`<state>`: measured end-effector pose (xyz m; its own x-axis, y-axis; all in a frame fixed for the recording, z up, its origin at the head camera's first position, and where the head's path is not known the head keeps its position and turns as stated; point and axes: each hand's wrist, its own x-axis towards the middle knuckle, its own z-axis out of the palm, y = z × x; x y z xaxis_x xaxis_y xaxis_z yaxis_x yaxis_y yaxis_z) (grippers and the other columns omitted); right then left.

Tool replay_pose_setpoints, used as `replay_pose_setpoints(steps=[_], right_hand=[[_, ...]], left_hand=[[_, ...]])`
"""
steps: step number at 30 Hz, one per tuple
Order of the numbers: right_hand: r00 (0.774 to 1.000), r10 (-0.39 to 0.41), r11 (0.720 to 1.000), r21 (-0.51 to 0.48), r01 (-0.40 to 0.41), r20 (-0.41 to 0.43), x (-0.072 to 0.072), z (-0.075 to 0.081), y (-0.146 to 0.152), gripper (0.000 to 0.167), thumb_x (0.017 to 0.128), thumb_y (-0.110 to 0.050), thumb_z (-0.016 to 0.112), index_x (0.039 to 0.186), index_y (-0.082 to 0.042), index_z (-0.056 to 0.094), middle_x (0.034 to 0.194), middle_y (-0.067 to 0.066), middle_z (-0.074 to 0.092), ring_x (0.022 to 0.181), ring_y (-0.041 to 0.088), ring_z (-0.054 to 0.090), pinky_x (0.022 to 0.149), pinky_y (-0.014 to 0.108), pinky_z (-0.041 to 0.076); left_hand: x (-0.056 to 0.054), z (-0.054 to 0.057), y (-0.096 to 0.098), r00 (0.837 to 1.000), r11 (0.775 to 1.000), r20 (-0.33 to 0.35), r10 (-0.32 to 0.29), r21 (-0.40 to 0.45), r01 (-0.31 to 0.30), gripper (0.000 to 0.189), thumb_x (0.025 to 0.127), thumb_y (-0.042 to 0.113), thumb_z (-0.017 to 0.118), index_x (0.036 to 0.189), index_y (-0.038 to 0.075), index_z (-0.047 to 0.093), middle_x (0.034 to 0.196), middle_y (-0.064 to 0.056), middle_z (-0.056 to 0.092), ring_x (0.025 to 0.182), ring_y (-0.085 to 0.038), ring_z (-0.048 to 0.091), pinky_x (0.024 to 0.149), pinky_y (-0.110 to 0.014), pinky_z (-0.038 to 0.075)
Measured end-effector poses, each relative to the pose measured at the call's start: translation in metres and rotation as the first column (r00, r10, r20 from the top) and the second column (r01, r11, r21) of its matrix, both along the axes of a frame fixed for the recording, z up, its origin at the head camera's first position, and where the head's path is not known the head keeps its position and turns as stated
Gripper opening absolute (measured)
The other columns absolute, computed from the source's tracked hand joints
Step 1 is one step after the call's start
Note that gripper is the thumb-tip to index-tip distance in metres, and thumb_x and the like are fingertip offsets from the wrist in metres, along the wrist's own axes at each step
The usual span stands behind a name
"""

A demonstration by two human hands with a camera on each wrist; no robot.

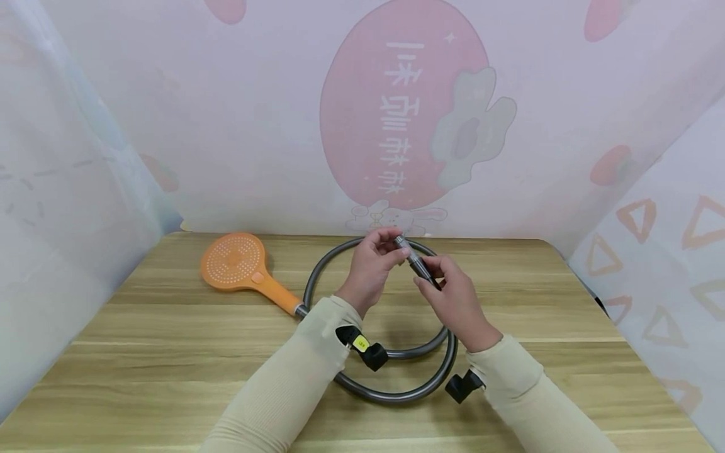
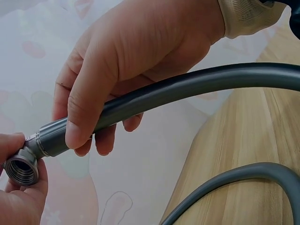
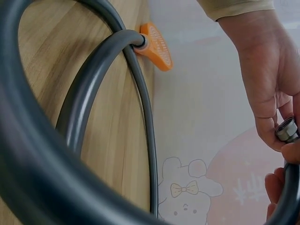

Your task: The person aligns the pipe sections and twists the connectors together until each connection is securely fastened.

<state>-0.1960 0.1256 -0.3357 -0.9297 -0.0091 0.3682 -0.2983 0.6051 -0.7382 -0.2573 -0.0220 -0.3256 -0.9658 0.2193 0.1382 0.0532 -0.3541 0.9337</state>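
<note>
A shower hose (image 1: 396,396) in dark grey lies looped on the table, and its free end is raised between both hands. My left hand (image 1: 367,270) pinches the metal nut (image 2: 22,169) at that end. In the left wrist view the nut's threaded opening shows. Just behind the nut, my right hand (image 1: 457,305) grips the hose, its thumb and fingers around the dark end sleeve (image 2: 54,136). The hose's other end joins an orange shower head (image 1: 233,261), which lies to the left with its perforated face up.
A wood-grain table (image 1: 170,377) carries the loops and the shower head. Behind it hangs a pale printed curtain (image 1: 255,126), with similar sheets at both sides. Small black wrist cameras (image 1: 464,385) sit at the cuffs, close over the hose loops.
</note>
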Motion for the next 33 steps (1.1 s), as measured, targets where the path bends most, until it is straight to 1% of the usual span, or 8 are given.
replay_pose_setpoints(steps=[3,7,13,18,20,25,29,33], right_hand=[[1.0,0.014,1.0,0.002,-0.014,-0.018,-0.0001,0.0003,0.0009,0.031,0.089,-0.006,0.068,0.119,-0.001,0.057,0.1,0.011,0.065,0.089,0.023,0.058,0.068,0.027,0.046],[0.999,0.028,1.0,0.005,-0.028,-0.023,0.0,0.0014,0.0019,0.031,0.09,-0.006,0.067,0.119,-0.001,0.058,0.098,0.011,0.064,0.086,0.02,0.057,0.066,0.025,0.046],[0.999,0.045,0.999,-0.011,-0.045,0.009,0.0007,0.0034,0.0023,0.03,0.092,-0.007,0.064,0.12,0.0,0.058,0.096,0.011,0.063,0.083,0.02,0.055,0.065,0.024,0.046],[0.998,0.06,0.998,-0.017,-0.06,0.03,0.0002,0.0026,0.0037,0.028,0.094,-0.009,0.062,0.121,0.0,0.059,0.092,0.01,0.062,0.077,0.019,0.052,0.062,0.024,0.045],[0.997,0.07,0.997,-0.02,-0.069,0.037,-0.0002,0.002,0.0041,0.028,0.095,-0.01,0.061,0.121,0.0,0.059,0.092,0.01,0.062,0.076,0.019,0.052,0.062,0.024,0.044],[0.994,0.098,0.995,-0.029,-0.096,0.057,-0.0008,0.0011,0.0054,0.028,0.097,-0.013,0.058,0.123,0.0,0.059,0.094,0.01,0.063,0.077,0.018,0.053,0.063,0.025,0.046],[0.989,0.126,0.992,-0.031,-0.124,0.072,-0.0007,0.0018,0.0064,0.029,0.099,-0.015,0.055,0.124,0.0,0.058,0.095,0.01,0.063,0.079,0.018,0.056,0.065,0.026,0.047],[0.982,0.159,0.987,-0.042,-0.155,0.099,-0.0001,0.0028,0.0072,0.032,0.101,-0.015,0.052,0.127,0.002,0.055,0.097,0.011,0.063,0.085,0.025,0.06,0.071,0.029,0.05]], left_hand=[[-0.0004,-0.0002,-0.0004,1.0,1.0,-0.009,-0.008,0.007,0.008,0.031,0.087,-0.01,0.062,0.117,-0.004,0.055,0.106,-0.015,0.056,0.087,-0.013,0.053,0.073,-0.023,0.048],[-0.0004,-0.0002,-0.0014,1.0,1.0,-0.012,-0.02,0.012,0.02,0.032,0.087,-0.011,0.061,0.118,-0.004,0.055,0.103,-0.008,0.056,0.087,-0.013,0.053,0.073,-0.023,0.048],[-0.0005,-0.001,-0.0023,0.999,0.999,-0.012,-0.034,0.024,0.035,0.032,0.087,-0.011,0.061,0.118,-0.004,0.054,0.104,-0.007,0.056,0.087,-0.013,0.053,0.074,-0.023,0.048],[-0.0005,-0.0021,-0.0026,0.999,0.999,-0.015,-0.044,0.031,0.044,0.035,0.088,-0.012,0.06,0.122,-0.01,0.05,0.101,-0.004,0.056,0.086,-0.012,0.053,0.073,-0.022,0.047],[-0.0008,-0.003,-0.0025,0.999,0.998,-0.012,-0.045,0.033,0.045,0.035,0.088,-0.012,0.06,0.122,-0.009,0.05,0.1,-0.004,0.056,0.086,-0.011,0.054,0.073,-0.022,0.047],[-0.0014,-0.0048,-0.0027,0.999,0.998,-0.004,-0.045,0.035,0.045,0.031,0.088,-0.011,0.06,0.117,-0.003,0.054,0.103,-0.008,0.057,0.087,-0.012,0.055,0.073,-0.023,0.047],[-0.0014,-0.0054,-0.0032,0.999,0.998,-0.003,-0.048,0.031,0.048,0.03,0.088,-0.011,0.06,0.117,-0.003,0.054,0.099,-0.006,0.057,0.087,-0.012,0.055,0.073,-0.023,0.047],[-0.0003,-0.0051,-0.004,0.999,0.998,0.001,-0.05,0.025,0.05,0.033,0.088,-0.011,0.06,0.12,-0.006,0.052,0.097,-0.004,0.057,0.086,-0.012,0.055,0.073,-0.023,0.047]])
